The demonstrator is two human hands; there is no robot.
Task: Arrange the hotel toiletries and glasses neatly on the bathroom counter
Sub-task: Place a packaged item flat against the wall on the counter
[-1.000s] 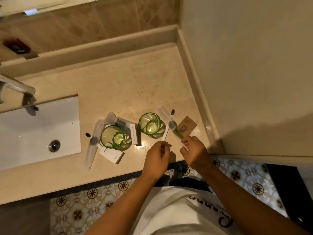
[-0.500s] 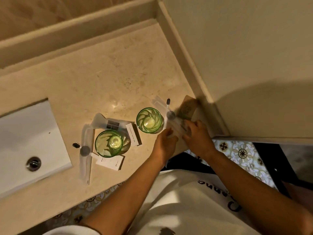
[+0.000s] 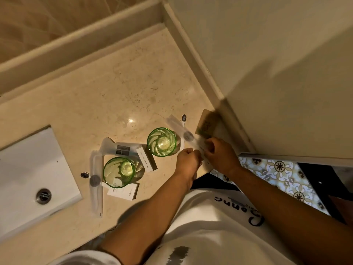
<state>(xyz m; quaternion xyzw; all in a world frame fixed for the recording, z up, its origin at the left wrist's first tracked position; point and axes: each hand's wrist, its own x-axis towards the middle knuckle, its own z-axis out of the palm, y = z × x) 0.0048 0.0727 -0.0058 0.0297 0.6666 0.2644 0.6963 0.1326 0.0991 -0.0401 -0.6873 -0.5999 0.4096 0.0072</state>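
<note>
Two green glasses stand on the beige counter [image 3: 118, 88]: one [image 3: 162, 141] near the right, the other [image 3: 119, 172] to its left. Between and around them lie a white tube [image 3: 122, 149], a small white box [image 3: 146, 159], another white box [image 3: 123, 192] and a wrapped toothbrush [image 3: 95, 180]. My left hand [image 3: 188, 161] and my right hand [image 3: 221, 154] pinch the near end of a second wrapped toothbrush [image 3: 181, 129] right of the right glass. A brown card packet [image 3: 206, 122] lies against the side wall.
A white sink basin [image 3: 24, 169] with a metal drain [image 3: 43, 196] is set into the counter at the left. A raised ledge runs along the back wall and the right wall. The counter's front edge is just below my hands, above a patterned tile floor [image 3: 277, 173].
The view has shifted right and closer to the counter. Both hands have moved up onto the wrapped toothbrush beside the right glass and stay closed on its near end.
</note>
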